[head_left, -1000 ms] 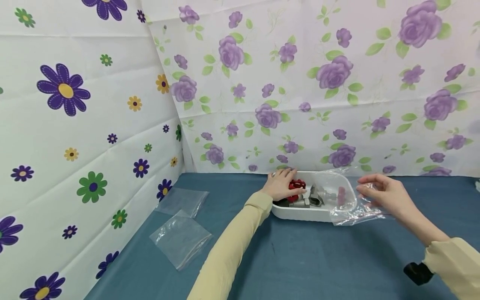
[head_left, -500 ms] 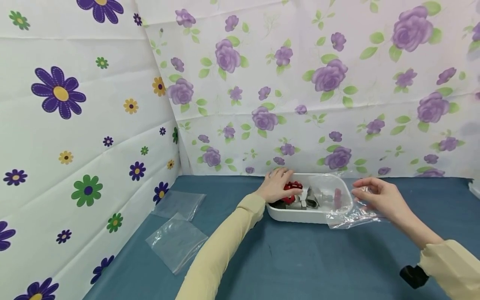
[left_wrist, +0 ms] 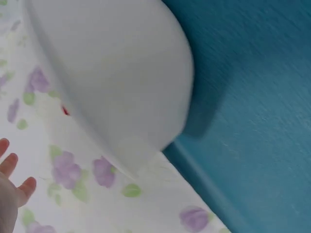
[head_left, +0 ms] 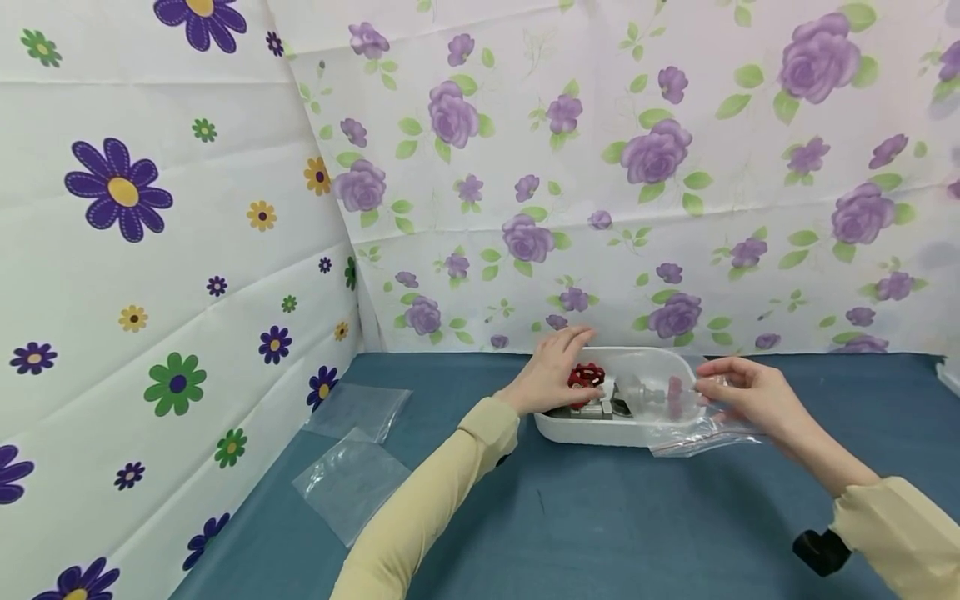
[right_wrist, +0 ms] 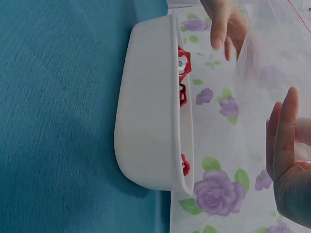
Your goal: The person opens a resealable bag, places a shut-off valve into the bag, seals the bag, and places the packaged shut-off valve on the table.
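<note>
A white tub [head_left: 592, 432] stands near the back of the blue table, holding several metal valves with red handwheels [head_left: 587, 377]. My left hand [head_left: 551, 375] hovers over the tub's left end, fingers spread and apart from the valves; its fingertips also show in the left wrist view. At the tub's right end, my right hand [head_left: 757, 400] pinches a clear plastic zip bag [head_left: 697, 440]. The bag lies partly across the rim, and another valve's red wheel [head_left: 675, 398] shows through it. In the right wrist view, the lifted bag [right_wrist: 272, 53] hangs beside my fingers.
Two more clear zip bags [head_left: 352, 483] lie on the left part of the blue tabletop [head_left: 615, 525]. Flower-printed sheets [head_left: 465, 183] rise directly behind the tub and along the left side.
My left hand has lifted slightly from the tub's left end. My right hand has shifted a little left, bringing the bag further over the tub. The head view has turned slightly.
</note>
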The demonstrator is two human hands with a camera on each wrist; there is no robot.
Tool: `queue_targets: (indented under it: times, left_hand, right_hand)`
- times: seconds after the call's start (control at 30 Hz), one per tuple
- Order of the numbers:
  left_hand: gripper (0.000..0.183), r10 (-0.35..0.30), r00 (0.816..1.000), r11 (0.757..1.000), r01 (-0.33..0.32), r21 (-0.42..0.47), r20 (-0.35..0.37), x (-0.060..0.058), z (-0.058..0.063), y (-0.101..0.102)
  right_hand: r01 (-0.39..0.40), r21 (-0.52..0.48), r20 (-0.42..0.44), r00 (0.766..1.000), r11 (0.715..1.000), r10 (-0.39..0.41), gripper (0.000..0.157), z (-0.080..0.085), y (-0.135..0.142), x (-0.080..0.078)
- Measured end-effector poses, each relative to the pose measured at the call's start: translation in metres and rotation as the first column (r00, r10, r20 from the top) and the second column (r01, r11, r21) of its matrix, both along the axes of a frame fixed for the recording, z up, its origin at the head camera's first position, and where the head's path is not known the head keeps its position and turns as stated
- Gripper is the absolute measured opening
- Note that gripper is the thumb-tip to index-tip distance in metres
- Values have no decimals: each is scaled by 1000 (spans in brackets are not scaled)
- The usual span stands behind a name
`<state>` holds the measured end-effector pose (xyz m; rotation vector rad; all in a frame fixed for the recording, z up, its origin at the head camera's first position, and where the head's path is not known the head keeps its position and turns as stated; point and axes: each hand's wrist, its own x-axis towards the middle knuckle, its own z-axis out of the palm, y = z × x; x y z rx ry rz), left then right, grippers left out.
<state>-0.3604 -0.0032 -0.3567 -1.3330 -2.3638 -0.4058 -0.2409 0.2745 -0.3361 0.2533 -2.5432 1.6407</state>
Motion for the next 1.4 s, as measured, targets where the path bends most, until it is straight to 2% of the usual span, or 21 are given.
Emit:
queue_targets:
  times: [0.07, 0.2, 0.33, 0.47, 0.63, 0.83, 0.97, 1.13, 1.23, 1.4]
  left_hand:
    - [81, -59, 996, 998, 59, 9, -67, 5, 2, 2]
    - [80, -119, 973, 993, 119, -9, -199, 13, 4, 8]
    - [76, -149, 948, 989, 142, -45, -280, 21, 8, 14]
    - [70, -154, 923, 988, 136, -76, -353, 27, 10, 19]
    - [55, -150, 904, 988, 127, -85, -401, 31, 7, 22]
    - [27, -208, 881, 978, 194, -78, -425, 35, 6, 21]
    - [17, -227, 887, 972, 231, -40, -402, 37, 9, 17]
    - [14, -238, 913, 963, 267, 43, -330, 37, 11, 11]
    - [13, -226, 926, 960, 265, 94, -302, 37, 12, 7]
    - [13, -150, 957, 961, 200, 190, -247, 39, 14, -1]
  right_hand:
    - [-10, -9, 13, 1000, 1000, 10, 52, 0, -1, 0]
    - [-21, -18, 27, 999, 1000, 22, 53, 0, -2, -1]
    - [-35, -37, 36, 999, 999, 36, 52, -1, -3, -3]
    - [-45, -58, 51, 998, 997, 48, 53, -3, -6, -5]
    - [-71, -74, 75, 994, 995, 77, 50, -5, -11, -6]
    - [-122, -95, 124, 983, 988, 133, 51, -5, -13, -5]
    - [-141, -56, 139, 979, 988, 148, 52, -3, -13, -5]
    - [-163, -36, 154, 974, 986, 166, 50, 0, -10, -4]
    - [-156, -27, 159, 974, 987, 159, 52, 1, -7, -1]
    - [-162, -69, 144, 975, 984, 170, 53, 2, -4, 2]
